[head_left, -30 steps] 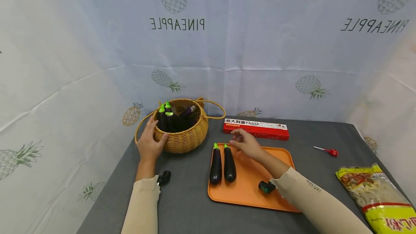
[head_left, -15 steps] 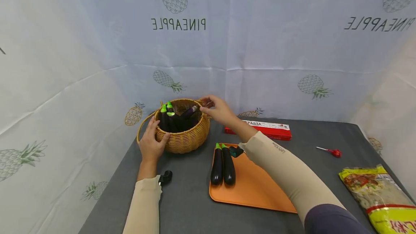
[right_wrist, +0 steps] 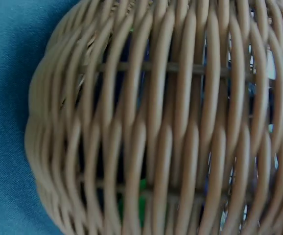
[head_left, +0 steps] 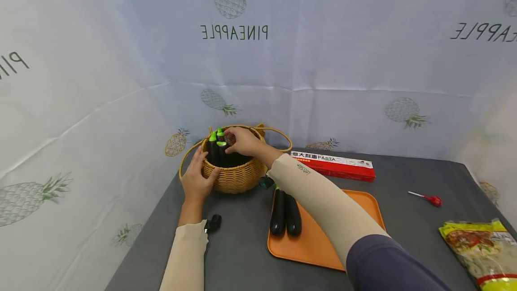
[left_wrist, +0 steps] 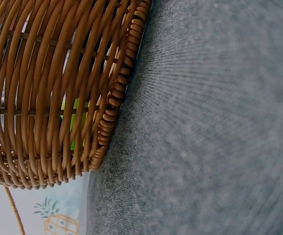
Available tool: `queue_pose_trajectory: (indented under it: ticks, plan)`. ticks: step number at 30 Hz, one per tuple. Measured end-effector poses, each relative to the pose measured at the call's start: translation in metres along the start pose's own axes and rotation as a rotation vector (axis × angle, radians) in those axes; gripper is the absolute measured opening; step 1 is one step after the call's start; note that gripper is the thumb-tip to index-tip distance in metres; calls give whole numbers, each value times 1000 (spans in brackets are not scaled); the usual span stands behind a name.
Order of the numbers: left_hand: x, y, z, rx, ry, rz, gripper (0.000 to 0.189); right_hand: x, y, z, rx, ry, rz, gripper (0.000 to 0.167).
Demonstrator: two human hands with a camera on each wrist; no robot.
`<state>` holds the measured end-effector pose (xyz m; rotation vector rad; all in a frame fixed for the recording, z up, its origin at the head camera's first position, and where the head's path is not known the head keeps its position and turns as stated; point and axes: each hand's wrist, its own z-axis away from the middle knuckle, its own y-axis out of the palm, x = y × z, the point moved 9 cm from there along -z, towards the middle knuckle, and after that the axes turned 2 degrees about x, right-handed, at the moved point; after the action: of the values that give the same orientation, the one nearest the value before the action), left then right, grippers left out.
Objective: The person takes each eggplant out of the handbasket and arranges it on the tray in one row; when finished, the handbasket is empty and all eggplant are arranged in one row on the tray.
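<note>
A wicker basket stands at the back left with several eggplants in it, green stems up. My left hand holds its near left rim, thumb on the front and fingers on the side. My right hand reaches over the far right rim into the basket, thumb and forefinger apart beside a green-stemmed eggplant; its other fingers are partly hidden. Both wrist views are largely filled by the basket's woven wall, with green and dark patches showing through the gaps.
Two eggplants lie side by side on an orange tray, partly under the right forearm. A red pasta box lies behind it. To the right are a red lollipop and a yellow food packet.
My right hand has moved from above the tray, over the basket's right rim, to inside the basket. My left hand stays on the basket. The head view has shifted slightly.
</note>
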<state>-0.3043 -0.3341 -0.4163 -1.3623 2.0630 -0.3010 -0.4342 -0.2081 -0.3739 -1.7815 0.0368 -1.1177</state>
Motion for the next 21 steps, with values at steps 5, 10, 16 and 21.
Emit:
queue_pose_trajectory:
  ticks: [5,10,16,21]
  plan:
    - [-2,1,-1,15,-7,2,85,-2,7,-5,31,46,104,58]
    - [-1,0,-2,19,-12,5,83,-2,10,-8,43,52,140,54]
    - [-1,0,0,17,-7,1,84,-3,12,-9,47,66,152,54]
    - [1,1,1,9,-5,0,85,-3,9,-9,25,59,136,54]
